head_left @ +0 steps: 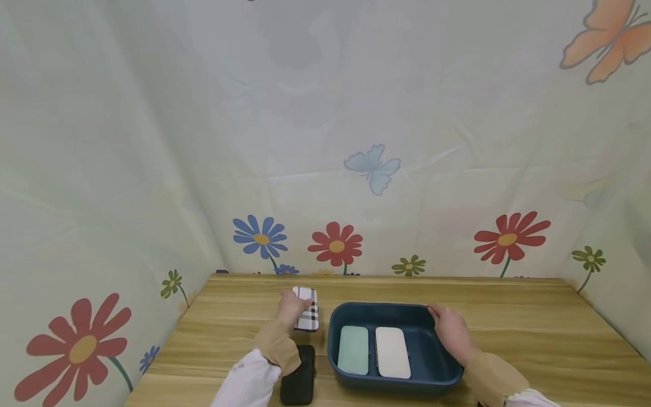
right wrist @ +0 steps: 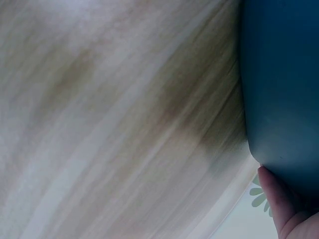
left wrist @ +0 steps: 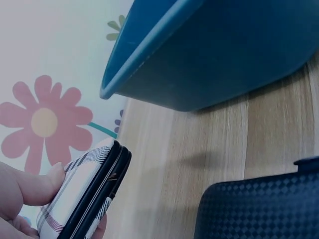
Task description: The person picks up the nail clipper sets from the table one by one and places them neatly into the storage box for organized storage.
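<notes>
My left hand (head_left: 291, 308) pinches a small white-and-black plaid case (head_left: 307, 316), with the thumb on its top face. In the left wrist view the dark edges and seam of the plaid case (left wrist: 87, 194) show, tilted above the table. Over at the right, my right hand (head_left: 451, 332) grips the rim of a dark blue bin (head_left: 389, 385) near its far right corner. One finger (right wrist: 276, 196) lies along the bin's outer wall in the right wrist view. Inside the bin, a mint green case (head_left: 353, 350) and a white case (head_left: 393, 353) lie side by side in the left and middle.
A black case (head_left: 298, 380) with a checkered texture lies on the wood-grain table (head_left: 224, 316), left of the bin and partly under the left sleeve. Behind the table hangs a pale curtain (head_left: 285, 141) printed with flowers and butterflies.
</notes>
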A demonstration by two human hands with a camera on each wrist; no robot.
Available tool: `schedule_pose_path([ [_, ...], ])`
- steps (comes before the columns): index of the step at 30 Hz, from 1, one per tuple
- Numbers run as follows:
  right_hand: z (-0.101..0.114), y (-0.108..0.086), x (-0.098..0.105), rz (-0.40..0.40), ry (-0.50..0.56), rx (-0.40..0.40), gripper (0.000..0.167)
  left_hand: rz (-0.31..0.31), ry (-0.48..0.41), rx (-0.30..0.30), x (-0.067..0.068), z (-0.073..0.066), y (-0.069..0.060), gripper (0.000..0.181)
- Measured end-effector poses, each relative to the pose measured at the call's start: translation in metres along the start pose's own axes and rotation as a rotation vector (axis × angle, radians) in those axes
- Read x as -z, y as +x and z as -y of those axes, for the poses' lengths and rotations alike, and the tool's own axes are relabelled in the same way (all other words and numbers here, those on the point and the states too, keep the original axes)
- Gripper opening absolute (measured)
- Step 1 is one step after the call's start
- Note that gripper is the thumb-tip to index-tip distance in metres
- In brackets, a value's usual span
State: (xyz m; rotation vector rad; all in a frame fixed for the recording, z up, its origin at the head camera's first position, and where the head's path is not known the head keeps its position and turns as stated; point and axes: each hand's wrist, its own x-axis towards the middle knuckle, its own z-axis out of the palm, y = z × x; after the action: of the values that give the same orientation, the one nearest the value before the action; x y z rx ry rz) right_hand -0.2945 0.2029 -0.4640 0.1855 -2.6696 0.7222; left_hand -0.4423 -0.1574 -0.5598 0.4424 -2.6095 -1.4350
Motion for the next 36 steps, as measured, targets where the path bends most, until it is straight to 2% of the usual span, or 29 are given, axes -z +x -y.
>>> schedule_pose_path([
  [2, 0.0, 0.0, 0.0, 0.0, 0.0, -0.004, 0.015, 0.022, -0.012, 0.047, 0.019, -0.034, -0.035, 0.097],
  [4, 0.0, 0.0, 0.0, 0.001, 0.002, -0.005, 0.015, 0.034, -0.038, 0.044, 0.041, -0.071, -0.076, 0.086],
  [5, 0.0, 0.0, 0.0, 0.001, 0.002, -0.006, 0.015, 0.047, -0.05, 0.052, 0.05, -0.085, -0.092, 0.084],
  [7, 0.0, 0.0, 0.0, -0.001, -0.001, -0.005, 0.015, 0.055, -0.048, 0.037, 0.061, -0.104, -0.114, 0.076],
  [9, -0.001, 0.0, -0.001, -0.007, -0.002, -0.001, 0.015, 0.076, -0.061, 0.032, 0.067, -0.114, -0.127, 0.073],
  [17, 0.0, 0.0, -0.001, -0.001, 0.006, -0.003, 0.016, 0.125, -0.137, 0.05, 0.067, -0.12, -0.131, 0.076],
  [23, 0.0, 0.0, 0.0, 0.005, 0.011, -0.003, 0.016, 0.137, -0.133, 0.04, 0.064, -0.124, -0.132, 0.078],
  [31, -0.001, 0.0, -0.001, -0.016, 0.0, 0.009, 0.016, 0.14, -0.144, 0.025, 0.058, -0.131, -0.134, 0.066],
  [36, -0.001, 0.0, -0.002, -0.019, -0.004, 0.01, 0.015, 0.166, -0.15, 0.028, 0.056, -0.137, -0.14, 0.055],
])
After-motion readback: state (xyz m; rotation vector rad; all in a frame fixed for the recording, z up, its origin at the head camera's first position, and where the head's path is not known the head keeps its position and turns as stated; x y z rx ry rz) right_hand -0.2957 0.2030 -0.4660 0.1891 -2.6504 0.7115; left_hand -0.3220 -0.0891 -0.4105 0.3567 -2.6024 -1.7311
